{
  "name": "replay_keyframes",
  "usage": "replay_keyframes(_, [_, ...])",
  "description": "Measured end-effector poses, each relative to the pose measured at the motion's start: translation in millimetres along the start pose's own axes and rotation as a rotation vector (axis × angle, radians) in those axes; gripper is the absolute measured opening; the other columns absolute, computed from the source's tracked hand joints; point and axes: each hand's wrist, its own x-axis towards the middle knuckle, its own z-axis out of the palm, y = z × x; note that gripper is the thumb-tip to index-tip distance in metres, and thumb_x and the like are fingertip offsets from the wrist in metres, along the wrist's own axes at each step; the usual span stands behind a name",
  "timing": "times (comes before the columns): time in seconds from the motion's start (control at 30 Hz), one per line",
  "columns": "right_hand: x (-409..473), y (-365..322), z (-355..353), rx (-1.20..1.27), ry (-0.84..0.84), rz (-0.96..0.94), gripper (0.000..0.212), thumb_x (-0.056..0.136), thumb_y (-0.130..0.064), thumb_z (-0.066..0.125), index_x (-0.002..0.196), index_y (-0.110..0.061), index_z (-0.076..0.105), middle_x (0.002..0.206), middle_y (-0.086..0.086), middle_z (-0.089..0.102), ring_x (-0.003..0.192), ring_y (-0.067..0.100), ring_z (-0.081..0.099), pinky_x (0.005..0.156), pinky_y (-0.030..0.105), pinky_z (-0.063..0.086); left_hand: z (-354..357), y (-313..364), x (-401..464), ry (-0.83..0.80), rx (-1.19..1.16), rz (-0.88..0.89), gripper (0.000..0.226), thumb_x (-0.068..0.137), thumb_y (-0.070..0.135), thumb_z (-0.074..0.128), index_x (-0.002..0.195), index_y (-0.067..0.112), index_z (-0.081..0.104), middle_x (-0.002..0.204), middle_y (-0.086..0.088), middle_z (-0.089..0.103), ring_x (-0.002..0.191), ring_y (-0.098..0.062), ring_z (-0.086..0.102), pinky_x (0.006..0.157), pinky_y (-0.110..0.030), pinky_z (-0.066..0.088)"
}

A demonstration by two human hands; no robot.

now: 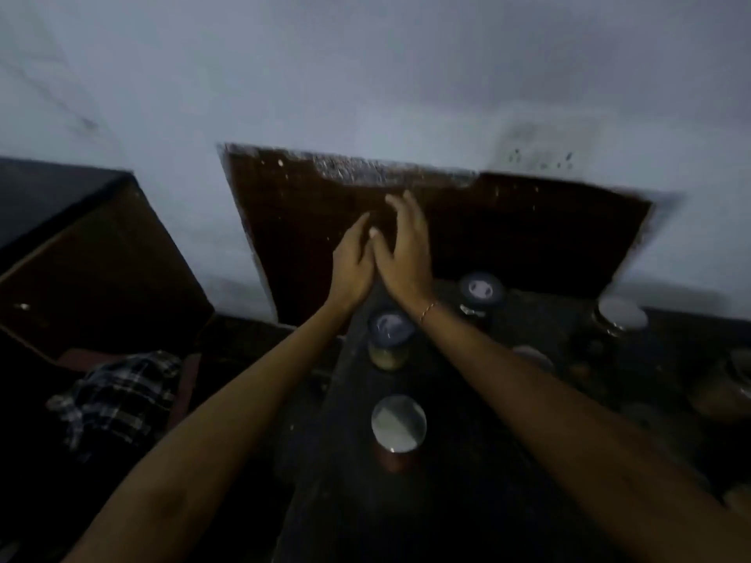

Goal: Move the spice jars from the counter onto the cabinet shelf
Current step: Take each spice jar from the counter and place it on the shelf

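Note:
Both my arms reach forward over a dark counter [467,501]. My left hand [351,262] and my right hand [406,253] are raised side by side with straight fingers, touching each other, in front of a dark brown recessed cabinet shelf [528,233] in the wall. Neither hand holds anything. Below my wrists stands a jar with a dark blue lid and yellowish contents [389,339]. Closer to me stands a jar with a shiny white lid [398,428]. Another dark-lidded jar [481,294] sits right of my right wrist, and a white-lidded jar [619,316] stands farther right.
A checked cloth [118,396] lies at the lower left beside a brown open cabinet or box [101,270]. More dim jars [727,384] crowd the counter's right edge. The pale wall [365,75] fills the upper view. The scene is dark and blurred.

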Motion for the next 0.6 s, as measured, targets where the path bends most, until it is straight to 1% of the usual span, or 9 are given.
replay_keyframes(0.07, [-50,22,5,0.018,-0.104,0.110,0.051,0.091,-0.030,0.053,0.138,-0.018,0.038,0.153,0.008,0.024,0.141,0.020,0.022,0.108,0.022,0.020,8,-35,-36,-0.082,-0.023,-0.134,0.043,0.099,0.012,0.037,0.141,0.005,0.035,0.143,-0.013,0.042,0.130,-0.018,0.043,0.106,-0.027,0.037])
replay_keyframes(0.17, [-116,44,-3,0.076,-0.247,0.199,0.061,0.086,-0.043,0.057,0.140,-0.024,0.035,0.153,0.002,0.025,0.139,0.012,0.024,0.105,0.018,0.022,14,-72,-87,-0.156,-0.147,-0.293,0.039,0.099,0.015,0.038,0.137,0.009,0.041,0.136,-0.012,0.049,0.123,-0.017,0.051,0.098,-0.025,0.044])
replay_keyframes(0.2, [-139,50,-9,0.086,-0.309,0.212,0.067,0.083,-0.047,0.058,0.141,-0.026,0.032,0.153,0.001,0.023,0.139,0.009,0.023,0.104,0.016,0.022,16,-80,-105,-0.186,-0.193,-0.351,0.036,0.099,0.016,0.037,0.134,0.011,0.045,0.132,-0.010,0.053,0.119,-0.015,0.055,0.095,-0.024,0.047])
replay_keyframes(0.3, [-201,66,-26,0.040,-0.526,0.279,0.092,0.071,-0.057,0.065,0.145,-0.033,0.015,0.156,-0.003,0.012,0.140,0.006,0.014,0.107,0.022,0.021,25,-95,-159,-0.256,-0.269,-0.470,0.029,0.099,0.014,0.035,0.116,0.016,0.058,0.119,-0.007,0.061,0.101,-0.004,0.063,0.078,-0.012,0.050])
replay_keyframes(0.37, [-227,74,-32,-0.020,-0.619,0.327,0.104,0.068,-0.053,0.072,0.147,-0.033,0.008,0.157,-0.004,0.008,0.142,0.011,0.013,0.109,0.026,0.021,35,-98,-183,-0.218,-0.279,-0.567,0.027,0.099,0.015,0.037,0.115,0.012,0.058,0.114,-0.006,0.062,0.091,-0.001,0.061,0.068,-0.006,0.049])
replay_keyframes(0.43, [-235,77,-33,-0.050,-0.622,0.379,0.105,0.069,-0.043,0.075,0.147,-0.030,0.007,0.155,-0.002,0.012,0.140,0.014,0.021,0.105,0.024,0.025,42,-94,-192,-0.142,-0.312,-0.679,0.025,0.099,0.021,0.037,0.113,0.014,0.056,0.101,0.003,0.060,0.081,0.004,0.060,0.056,-0.003,0.047])
replay_keyframes(0.47, [-235,76,-33,-0.056,-0.597,0.397,0.104,0.069,-0.039,0.076,0.147,-0.028,0.009,0.153,-0.002,0.018,0.137,0.014,0.028,0.102,0.022,0.028,43,-90,-191,-0.139,-0.322,-0.700,0.025,0.099,0.023,0.036,0.113,0.015,0.056,0.098,0.005,0.059,0.080,0.003,0.060,0.054,-0.003,0.046])
replay_keyframes(0.53, [-230,76,-33,-0.071,-0.549,0.421,0.102,0.067,-0.036,0.078,0.147,-0.024,0.015,0.146,0.000,0.030,0.130,0.015,0.037,0.097,0.019,0.031,46,-85,-186,-0.189,-0.307,-0.663,0.026,0.100,0.021,0.034,0.111,0.014,0.057,0.098,0.000,0.061,0.084,-0.004,0.060,0.056,-0.006,0.048])
replay_keyframes(0.6, [-222,77,-40,-0.083,-0.509,0.432,0.101,0.065,-0.038,0.078,0.146,-0.022,0.020,0.142,0.001,0.036,0.128,0.015,0.041,0.095,0.019,0.032,49,-77,-178,-0.233,-0.328,-0.600,0.025,0.100,0.018,0.034,0.106,0.015,0.058,0.097,-0.001,0.063,0.085,-0.007,0.060,0.062,-0.009,0.049])
